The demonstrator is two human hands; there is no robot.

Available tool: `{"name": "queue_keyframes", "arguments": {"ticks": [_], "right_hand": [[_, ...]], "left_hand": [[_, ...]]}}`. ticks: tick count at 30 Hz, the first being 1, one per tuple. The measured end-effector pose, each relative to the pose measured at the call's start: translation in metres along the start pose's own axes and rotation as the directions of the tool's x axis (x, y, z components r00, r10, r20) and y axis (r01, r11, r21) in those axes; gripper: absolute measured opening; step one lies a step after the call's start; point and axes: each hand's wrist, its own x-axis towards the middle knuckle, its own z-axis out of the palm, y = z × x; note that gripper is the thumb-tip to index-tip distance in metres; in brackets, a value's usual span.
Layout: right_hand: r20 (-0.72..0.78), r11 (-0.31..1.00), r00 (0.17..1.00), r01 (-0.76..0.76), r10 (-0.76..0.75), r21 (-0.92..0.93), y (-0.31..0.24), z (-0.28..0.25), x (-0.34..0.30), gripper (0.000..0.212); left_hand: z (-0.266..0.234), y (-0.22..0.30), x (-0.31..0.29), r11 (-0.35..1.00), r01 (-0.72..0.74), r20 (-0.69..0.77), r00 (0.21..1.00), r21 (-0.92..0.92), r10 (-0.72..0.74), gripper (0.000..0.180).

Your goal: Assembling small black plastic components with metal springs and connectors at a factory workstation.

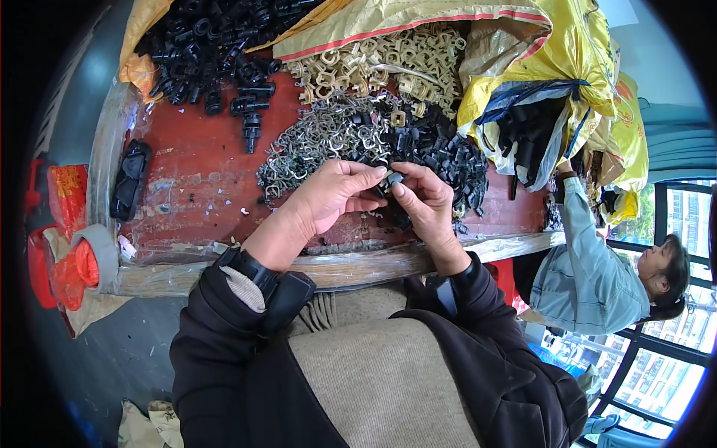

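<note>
My left hand (pixel 326 200) and my right hand (pixel 429 210) meet over the near part of a red worktable (pixel 190 187). Between the right thumb and fingers is a small dark grey plastic part (pixel 395 179). The left thumb and forefinger pinch right beside it; what they hold is mostly covered by the fingertips. Just beyond my hands lie a heap of shiny metal clips (pixel 317 142) and, to its right, a heap of small black plastic pieces (pixel 453 159). Cream plastic clamp-like pieces (pixel 411 60) spill from a woven sack behind them.
Black pipe-like fittings (pixel 209 45) fill the back left. A black case-like object (pixel 131 179) lies by the left edge. A wooden rim (pixel 172 280) borders the near side. Yellow sacks (pixel 515 67) stand back right, where another person (pixel 609 261) reaches in. A tape roll (pixel 101 257) hangs at the left corner.
</note>
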Motion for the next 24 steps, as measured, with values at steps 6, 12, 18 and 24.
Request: {"name": "queue_keyframes", "arguments": {"ticks": [6,12,18,24], "right_hand": [[-0.058,0.998,0.997,0.047,-0.048,-0.029,-0.002,0.002,-0.001,0.021],[-0.109,0.987,0.985,0.119,-0.130,-0.104,-0.001,0.003,-0.002,0.013],[-0.149,0.970,0.977,0.120,-0.153,-0.209,-0.005,0.006,-0.003,0.010],[-0.175,0.982,0.981,0.050,-0.082,-0.182,-0.012,0.010,-0.007,0.011]], "left_hand": [[0.001,0.001,-0.001,1.000,0.009,-0.003,1.000,0.005,-0.009,0.018],[0.002,0.002,-0.001,1.000,0.007,-0.016,1.000,0.018,-0.007,0.018],[0.002,0.001,-0.001,1.000,0.007,-0.013,1.000,0.003,-0.007,0.017],[0.004,0.002,-0.001,1.000,-0.002,-0.035,0.999,0.009,0.003,0.017]]}}
